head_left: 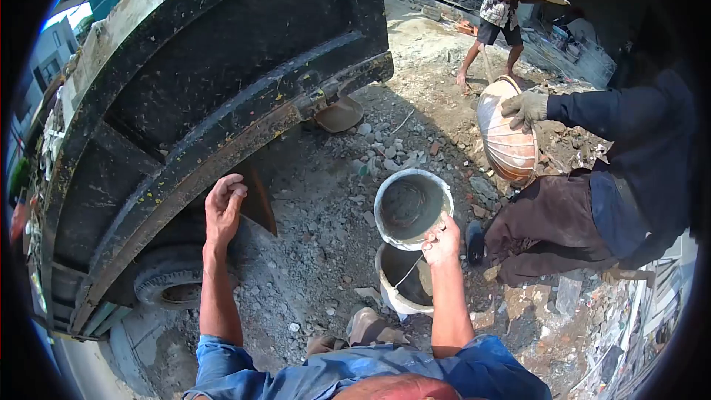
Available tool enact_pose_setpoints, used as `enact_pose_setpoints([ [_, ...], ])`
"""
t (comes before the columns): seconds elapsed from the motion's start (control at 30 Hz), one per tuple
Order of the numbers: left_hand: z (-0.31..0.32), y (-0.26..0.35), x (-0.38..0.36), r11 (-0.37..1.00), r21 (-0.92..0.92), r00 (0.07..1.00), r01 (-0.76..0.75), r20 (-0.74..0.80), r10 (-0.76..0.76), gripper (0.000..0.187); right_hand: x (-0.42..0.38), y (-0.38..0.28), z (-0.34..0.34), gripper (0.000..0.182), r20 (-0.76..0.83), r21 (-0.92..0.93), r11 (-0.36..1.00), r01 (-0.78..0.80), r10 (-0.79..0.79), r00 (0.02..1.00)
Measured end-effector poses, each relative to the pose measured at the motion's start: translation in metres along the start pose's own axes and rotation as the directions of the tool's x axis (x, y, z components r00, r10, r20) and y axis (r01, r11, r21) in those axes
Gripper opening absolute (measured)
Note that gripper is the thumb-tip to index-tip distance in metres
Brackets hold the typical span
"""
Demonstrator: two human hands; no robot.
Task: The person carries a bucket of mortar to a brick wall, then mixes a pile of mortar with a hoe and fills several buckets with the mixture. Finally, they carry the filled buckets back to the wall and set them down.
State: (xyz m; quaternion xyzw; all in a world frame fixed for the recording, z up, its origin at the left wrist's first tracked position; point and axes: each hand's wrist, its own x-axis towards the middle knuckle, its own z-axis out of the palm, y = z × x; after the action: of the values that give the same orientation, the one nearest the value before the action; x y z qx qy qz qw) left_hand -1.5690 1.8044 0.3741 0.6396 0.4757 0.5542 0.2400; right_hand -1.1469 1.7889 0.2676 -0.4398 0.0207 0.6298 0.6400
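My right hand [442, 241] grips a grey mortar-stained bucket [412, 210] at its near rim, by the handle. The bucket is tilted so its hollow inside faces me. Below it, a second bucket [396, 302] stands on the rubble, partly covered by the first one and my forearm; a thin wire handle crosses its mouth. My left hand [224, 204] is raised beside the lower edge of the black truck bed [244, 52], its fingers curled in and nothing visible in them.
A co-worker's gloved hand [524, 110] holds a ribbed round basket [503, 137] at right. Farther back another person [503, 7] carries a flat piece. A tyre [170, 278] sits under the truck bed. Broken rubble [304, 267] covers the ground; debris [629, 326] lies lower right.
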Motion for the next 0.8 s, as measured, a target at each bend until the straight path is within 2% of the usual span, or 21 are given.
enact_pose_setpoints([
  [0.07, -0.013, 0.052, 0.053, 0.979, 0.168, 0.988, -0.114, -0.081, 0.129, 0.02, 0.013, -0.009, 0.024, 0.036, -0.009, 0.034, 0.999, 0.002, -0.002, 1.0],
  [0.1, -0.017, 0.065, 0.08, 0.979, 0.121, 0.966, -0.167, -0.179, 0.187, 0.02, 0.024, -0.018, 0.038, 0.036, -0.009, 0.048, 0.999, 0.023, -0.022, 1.0],
  [0.13, -0.026, 0.075, 0.105, 0.93, 0.265, 0.928, -0.255, -0.202, 0.312, 0.022, 0.035, -0.023, 0.047, 0.037, -0.024, 0.042, 0.999, 0.028, -0.027, 0.999],
  [0.17, -0.026, 0.087, 0.126, 0.933, 0.247, 0.903, -0.262, -0.277, 0.327, 0.022, 0.045, -0.023, 0.053, 0.037, -0.044, 0.035, 0.999, 0.025, -0.024, 0.999],
  [0.2, -0.027, 0.096, 0.146, 0.892, 0.294, 0.859, -0.343, -0.286, 0.424, 0.024, 0.056, -0.026, 0.057, 0.037, -0.063, 0.047, 0.999, 0.027, -0.024, 0.998],
  [0.27, -0.017, 0.106, 0.18, 0.816, 0.355, 0.776, -0.456, -0.29, 0.56, 0.025, 0.082, -0.039, 0.074, 0.037, 0.001, 0.09, 0.996, -0.01, 0.01, 1.0],
  [0.3, 0.0, 0.098, 0.209, 0.829, 0.324, 0.803, -0.455, -0.254, 0.539, 0.025, 0.098, -0.048, 0.094, 0.036, -0.047, 0.093, 0.995, 0.028, -0.024, 0.999],
  [0.37, 0.022, 0.102, 0.232, 0.768, 0.336, 0.738, -0.545, -0.243, 0.63, 0.026, 0.111, -0.05, 0.11, 0.034, -0.121, 0.076, 0.996, 0.04, -0.03, 0.992],
  [0.4, 0.03, 0.096, 0.248, 0.715, 0.303, 0.703, -0.63, -0.17, 0.691, 0.026, 0.123, -0.062, 0.123, 0.032, -0.13, 0.056, 0.997, 0.052, -0.045, 0.99],
  [0.53, 0.088, 0.099, 0.295, 0.731, 0.234, 0.747, -0.641, -0.031, 0.665, 0.027, 0.144, -0.1, 0.165, 0.028, -0.222, 0.03, 0.992, 0.121, -0.111, 0.969],
  [0.67, 0.147, 0.101, 0.34, 0.65, 0.254, 0.684, -0.716, 0.071, 0.726, 0.031, 0.179, -0.135, 0.196, 0.027, -0.216, 0.112, 0.985, 0.13, -0.104, 0.971],
  [0.73, 0.175, 0.097, 0.357, 0.52, 0.354, 0.582, -0.778, 0.093, 0.808, 0.036, 0.203, -0.147, 0.202, 0.028, -0.233, 0.143, 0.984, 0.105, -0.069, 0.97],
  [0.8, 0.2, 0.082, 0.373, 0.502, 0.326, 0.56, -0.801, 0.111, 0.821, 0.041, 0.227, -0.16, 0.209, 0.024, -0.231, 0.169, 0.974, 0.15, -0.108, 0.967],
])
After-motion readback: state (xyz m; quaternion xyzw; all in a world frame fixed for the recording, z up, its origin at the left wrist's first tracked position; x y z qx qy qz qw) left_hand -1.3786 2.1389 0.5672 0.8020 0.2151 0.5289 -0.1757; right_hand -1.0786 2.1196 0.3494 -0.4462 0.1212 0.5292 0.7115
